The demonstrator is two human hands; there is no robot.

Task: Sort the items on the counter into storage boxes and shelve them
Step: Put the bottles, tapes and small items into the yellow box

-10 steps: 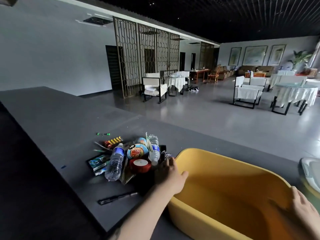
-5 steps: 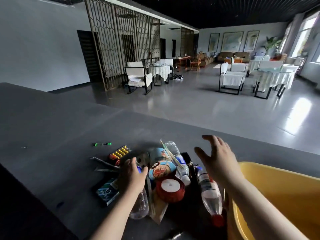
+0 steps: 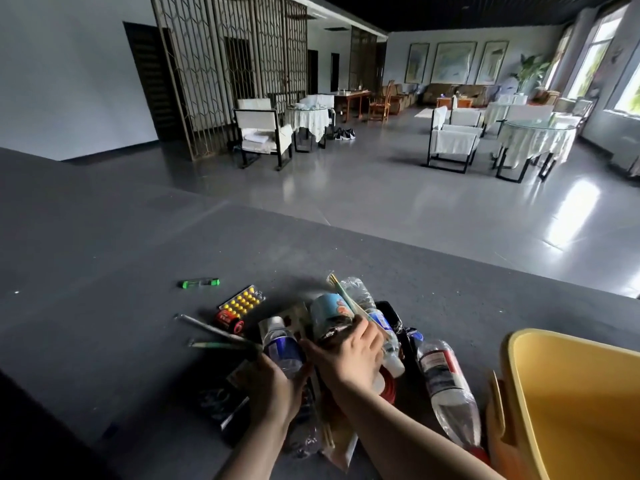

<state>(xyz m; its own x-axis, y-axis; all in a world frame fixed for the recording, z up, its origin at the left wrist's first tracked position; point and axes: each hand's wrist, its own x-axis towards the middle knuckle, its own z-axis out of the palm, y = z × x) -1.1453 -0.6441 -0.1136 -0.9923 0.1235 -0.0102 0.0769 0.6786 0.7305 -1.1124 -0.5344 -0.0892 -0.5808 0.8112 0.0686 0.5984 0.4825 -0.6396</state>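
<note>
No legible text on any item.

Beyond the counter stretches a glossy grey floor (image 3: 398,202). A tall lattice screen (image 3: 228,64) stands at the left, with a white armchair (image 3: 263,136) and a cloth-draped table (image 3: 308,119) just beside it. To the right sit another draped table (image 3: 533,140), three framed pictures (image 3: 453,62) and a potted plant (image 3: 526,69).

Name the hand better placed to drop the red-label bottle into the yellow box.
Right hand: it is nearer the red-label bottle and yellow box; the left hand is farther off, gripping another bottle.
</note>
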